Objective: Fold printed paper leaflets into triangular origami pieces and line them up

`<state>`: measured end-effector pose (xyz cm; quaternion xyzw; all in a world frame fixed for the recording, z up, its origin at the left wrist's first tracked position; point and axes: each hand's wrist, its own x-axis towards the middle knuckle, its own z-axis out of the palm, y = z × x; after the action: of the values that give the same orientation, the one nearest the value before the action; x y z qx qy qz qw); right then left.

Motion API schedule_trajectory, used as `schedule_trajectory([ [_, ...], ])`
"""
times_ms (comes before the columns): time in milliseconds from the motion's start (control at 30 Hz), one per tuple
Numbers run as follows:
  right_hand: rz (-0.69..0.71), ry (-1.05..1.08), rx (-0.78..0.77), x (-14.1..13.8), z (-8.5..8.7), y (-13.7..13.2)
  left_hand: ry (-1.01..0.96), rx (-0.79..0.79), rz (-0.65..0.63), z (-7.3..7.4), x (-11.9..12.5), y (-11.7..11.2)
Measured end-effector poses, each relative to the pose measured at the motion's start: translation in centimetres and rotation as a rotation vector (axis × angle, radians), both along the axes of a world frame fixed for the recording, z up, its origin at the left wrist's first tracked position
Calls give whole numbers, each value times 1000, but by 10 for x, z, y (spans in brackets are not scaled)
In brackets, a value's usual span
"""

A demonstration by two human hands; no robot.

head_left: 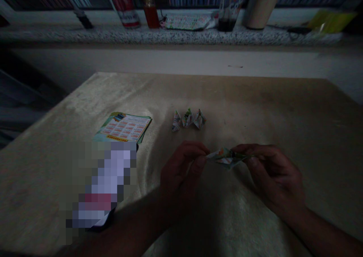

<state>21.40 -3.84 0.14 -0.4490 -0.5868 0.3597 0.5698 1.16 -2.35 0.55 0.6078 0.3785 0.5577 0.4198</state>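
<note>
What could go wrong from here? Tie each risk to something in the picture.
The folded paper, pinched between the left hand and right hand, might tear if pulled too hard. The three small folded pieces sit just beyond the left hand, which could knock them.

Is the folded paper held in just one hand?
No, the left hand and the right hand pinch opposite ends of the folded paper.

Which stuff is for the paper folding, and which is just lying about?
For folding:
folded paper, in left hand and right hand
three folded pieces
printed sheets, probably

Just lying about, on the windowsill:
red can
orange-red bottle
clear cup
tan cylinder
</note>
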Motion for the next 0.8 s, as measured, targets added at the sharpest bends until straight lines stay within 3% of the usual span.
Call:
schedule_trajectory([
  [133, 11, -65, 30, 1, 0, -1, 95, 45, -75, -3, -5, 2],
  [333, 86, -319, 176, 1, 1, 1, 441, 189, -234, -2, -15, 5],
  [533, 107, -418, 268, -3, 9, 0, 509, 205, -188, 4, -7, 4],
  [800, 139, -446, 282, -3, 5, -2, 508, 123, -177, 1, -1, 6],
])
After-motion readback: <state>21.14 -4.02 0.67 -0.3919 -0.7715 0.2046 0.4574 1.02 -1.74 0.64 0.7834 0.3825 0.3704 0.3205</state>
